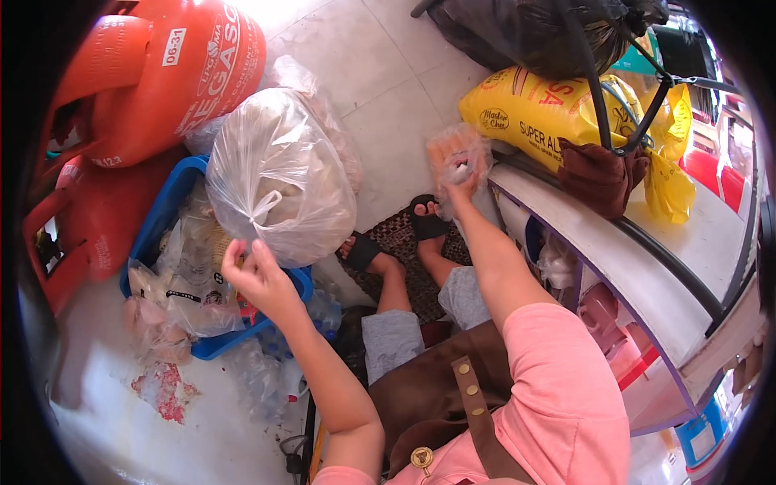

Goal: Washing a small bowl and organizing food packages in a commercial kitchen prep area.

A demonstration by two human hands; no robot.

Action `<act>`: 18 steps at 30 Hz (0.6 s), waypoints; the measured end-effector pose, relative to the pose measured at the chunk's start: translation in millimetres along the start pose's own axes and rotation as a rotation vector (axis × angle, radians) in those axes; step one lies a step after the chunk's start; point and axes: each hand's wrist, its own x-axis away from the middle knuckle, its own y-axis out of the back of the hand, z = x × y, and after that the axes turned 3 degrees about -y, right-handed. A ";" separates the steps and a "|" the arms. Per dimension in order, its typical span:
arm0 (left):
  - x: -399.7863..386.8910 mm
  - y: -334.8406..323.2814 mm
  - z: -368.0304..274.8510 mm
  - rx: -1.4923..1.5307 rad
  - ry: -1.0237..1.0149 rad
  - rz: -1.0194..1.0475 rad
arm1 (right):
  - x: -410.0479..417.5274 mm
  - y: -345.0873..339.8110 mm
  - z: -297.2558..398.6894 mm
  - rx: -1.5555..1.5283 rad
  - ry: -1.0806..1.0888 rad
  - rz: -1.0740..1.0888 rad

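My left hand (259,276) is at the knotted end of a large, full clear plastic bag (285,176), its fingers curled near the tied tip; whether they grip it is hard to tell. The bag rests by a blue plastic crate (145,212) that holds other plastic packaging. Farther right, my right hand (462,189) holds a clear plastic pack of orange, sausage-like pieces (441,151) by its near end, above the floor beside my sandalled foot.
Red gas cylinders (182,79) stand at the left. Plastic bottles (267,364) lie near the crate. At right, a yellow rice sack (527,121), a brown cloth (597,176) and a black bag (515,36) are by a curved white shelf (606,230). A woven mat (388,267) lies underfoot.
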 end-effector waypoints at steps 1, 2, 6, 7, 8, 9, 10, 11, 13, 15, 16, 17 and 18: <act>4.8 11.3 2.4 -0.055 -0.085 -0.041 | 12.1 -7.8 16.1 0.050 -0.182 0.074; 8.8 25.7 0.9 -0.112 -0.172 -0.086 | 28.8 -15.9 31.7 0.105 -0.360 0.154; 51.0 16.2 0.1 0.025 -0.255 -0.048 | -7.6 13.0 26.4 -0.102 0.119 0.278; 65.9 4.8 -5.1 0.080 -0.195 0.033 | -20.2 25.9 19.6 -0.038 0.299 0.088; 81.7 -8.0 -10.8 0.138 -0.136 0.119 | -36.4 44.2 15.0 0.032 0.476 -0.107; 86.5 3.8 -5.6 0.078 -0.046 0.207 | -7.8 45.8 29.3 0.061 0.228 0.182; 89.8 18.3 4.0 0.017 0.001 0.259 | 25.9 56.9 49.4 0.098 -0.011 0.478; 97.1 15.0 -0.2 -0.003 0.031 0.355 | 31.3 79.0 57.3 0.033 0.019 0.417; 116.4 -0.4 14.0 -0.089 -0.053 0.546 | 28.6 122.1 59.9 -0.103 0.145 0.339; 129.0 -12.1 -15.3 -0.165 -0.020 0.765 | 43.6 150.1 63.2 -0.270 0.230 0.324; 133.7 -11.4 -11.7 -0.181 -0.065 0.799 | 71.7 158.9 79.6 -0.376 0.222 0.335; 135.4 -9.5 -14.5 -0.211 -0.112 0.817 | 96.6 172.7 98.9 -0.384 0.233 0.352; 135.4 -6.9 -19.9 -0.241 -0.157 0.836 | 121.6 189.7 121.6 -0.505 0.196 0.421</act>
